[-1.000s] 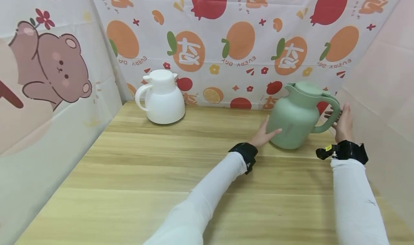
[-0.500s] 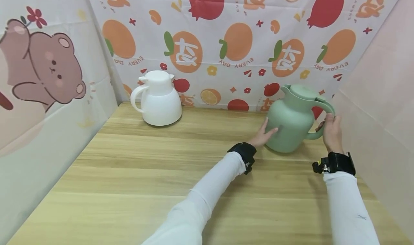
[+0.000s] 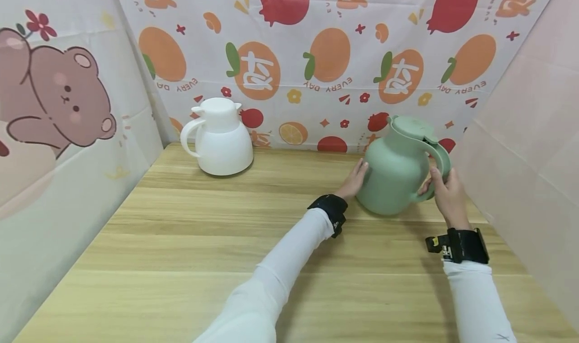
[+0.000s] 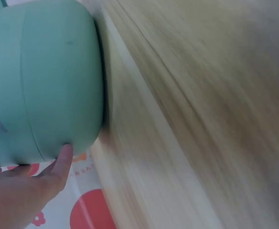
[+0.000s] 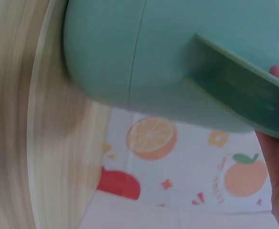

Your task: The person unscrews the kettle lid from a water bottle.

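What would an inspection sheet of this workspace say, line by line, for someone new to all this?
Surface: pale wood-grained tabletop, flat.
Job's things: matte green, round-bellied jug with a lid and a loop handle; whether its base fully touches the tabletop, I cannot tell.
Clutter: glossy white, round-bellied jug, upright at the back left; nothing else seen.
Hands: left hand touches the green jug's side; right hand grips the handle. Both wrists wear black bands.
Cables: nothing seen.
Surroundings: white fruit-printed cloth behind, bear-printed cloth on the left, pale pinkish sheet on the right.
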Tool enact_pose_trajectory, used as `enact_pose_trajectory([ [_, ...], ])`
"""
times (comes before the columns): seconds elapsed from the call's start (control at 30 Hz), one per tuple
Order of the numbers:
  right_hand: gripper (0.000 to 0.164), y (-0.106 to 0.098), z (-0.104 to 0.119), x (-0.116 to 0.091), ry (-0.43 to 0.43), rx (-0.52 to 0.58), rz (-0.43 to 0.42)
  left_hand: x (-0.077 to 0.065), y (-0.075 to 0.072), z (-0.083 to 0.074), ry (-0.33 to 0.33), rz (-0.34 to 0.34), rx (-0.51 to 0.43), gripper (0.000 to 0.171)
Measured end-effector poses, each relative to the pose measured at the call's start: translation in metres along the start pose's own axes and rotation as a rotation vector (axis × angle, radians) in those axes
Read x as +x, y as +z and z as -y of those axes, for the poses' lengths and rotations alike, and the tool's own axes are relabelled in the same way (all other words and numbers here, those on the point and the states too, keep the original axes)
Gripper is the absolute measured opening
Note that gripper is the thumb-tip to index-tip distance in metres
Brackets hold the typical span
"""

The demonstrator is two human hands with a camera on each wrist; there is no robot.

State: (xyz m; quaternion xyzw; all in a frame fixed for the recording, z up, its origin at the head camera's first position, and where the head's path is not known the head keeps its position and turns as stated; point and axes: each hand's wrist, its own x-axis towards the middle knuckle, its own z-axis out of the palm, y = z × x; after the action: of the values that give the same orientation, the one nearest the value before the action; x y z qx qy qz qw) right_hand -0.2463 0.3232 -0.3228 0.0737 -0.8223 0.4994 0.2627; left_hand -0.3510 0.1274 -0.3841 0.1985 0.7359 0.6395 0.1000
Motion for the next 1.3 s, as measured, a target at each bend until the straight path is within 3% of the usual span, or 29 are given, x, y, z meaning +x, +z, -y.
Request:
enact_pose_trajectory([
  [0.13, 0.014, 0.012, 0.006, -0.006, -0.023, 0.083, -0.025, -0.002, -0.007, -0.001, -0.017, 0.019, 0.002, 0.06],
  [0.37, 0.025, 0.032, 0.007, -0.008, 0.022, 0.197, -0.077, -0.006, -0.02, -0.007, -0.015, 0.029, 0.038, 0.061],
  [0.57, 0.034, 0.048, 0.008, -0.01, -0.049, 0.381, -0.068, -0.009, -0.028, -0.007, 0.008, 0.003, 0.043, 0.06],
  [0.77, 0.042, 0.067, 0.013, -0.015, -0.055, 0.621, -0.017, -0.009, -0.032, -0.003, -0.011, -0.065, 0.0, 0.059],
  [0.93, 0.045, 0.075, 0.016, -0.017, -0.033, 0.646, 0.008, -0.006, -0.03, -0.002, -0.048, -0.198, 0.022, 0.057],
  [1.07, 0.045, 0.078, 0.02, -0.02, 0.009, 0.661, 0.072, -0.006, -0.025, 0.001, 0.0, -0.319, 0.022, 0.055],
  [1.2, 0.042, 0.089, 0.028, -0.027, 0.024, 0.675, 0.118, -0.014, -0.026, 0.008, 0.037, -0.351, -0.075, 0.059],
  [1.3, 0.042, 0.101, 0.035, -0.03, 0.023, 0.695, 0.125, -0.021, -0.033, 0.013, 0.01, -0.354, -0.152, 0.064],
])
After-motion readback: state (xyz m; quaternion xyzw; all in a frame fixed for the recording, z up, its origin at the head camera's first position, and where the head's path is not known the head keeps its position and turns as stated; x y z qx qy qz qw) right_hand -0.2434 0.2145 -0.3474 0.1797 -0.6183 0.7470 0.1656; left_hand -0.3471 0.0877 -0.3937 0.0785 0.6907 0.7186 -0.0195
